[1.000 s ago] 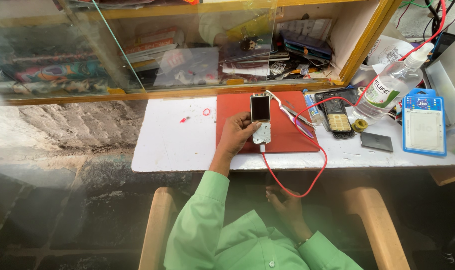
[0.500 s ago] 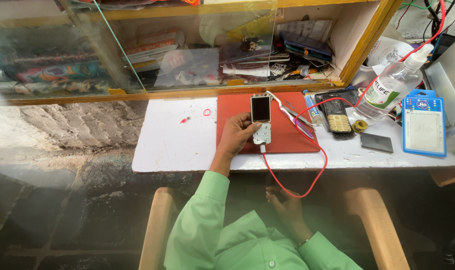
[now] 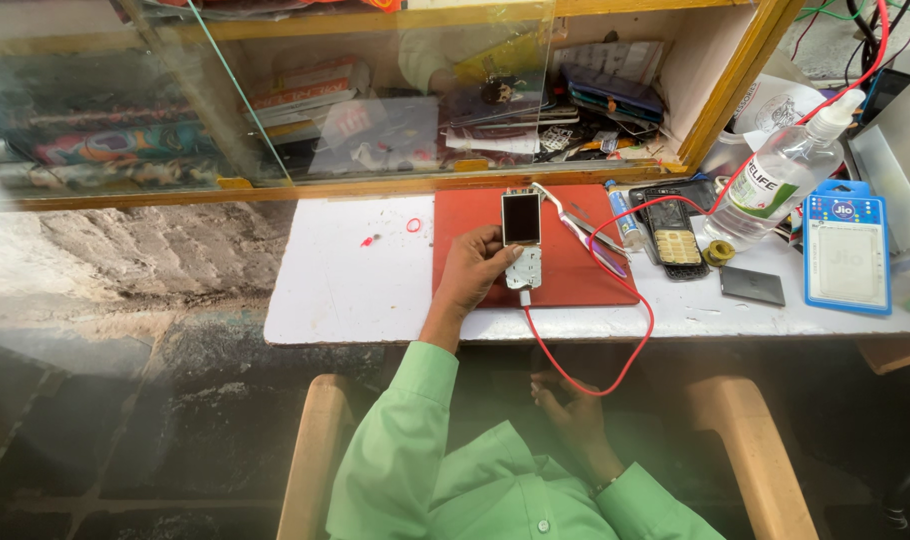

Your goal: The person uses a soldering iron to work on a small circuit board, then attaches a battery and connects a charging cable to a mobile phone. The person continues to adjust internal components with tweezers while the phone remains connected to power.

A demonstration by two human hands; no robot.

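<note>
My left hand rests on a red mat and grips the left side of a small opened phone with a dark screen and a bare white keypad board. A red cable is plugged into the phone's lower end and loops down off the table edge. My right hand is down below the table edge, near my lap and close to the cable's loop, fingers loosely curled; whether it holds anything is unclear. Both sleeves are light green.
On the white table lie tweezers, a dark phone body with a keypad, a clear spray bottle, a blue packet and a dark flat part. A glass-fronted wooden cabinet stands behind. Wooden chair arms flank me.
</note>
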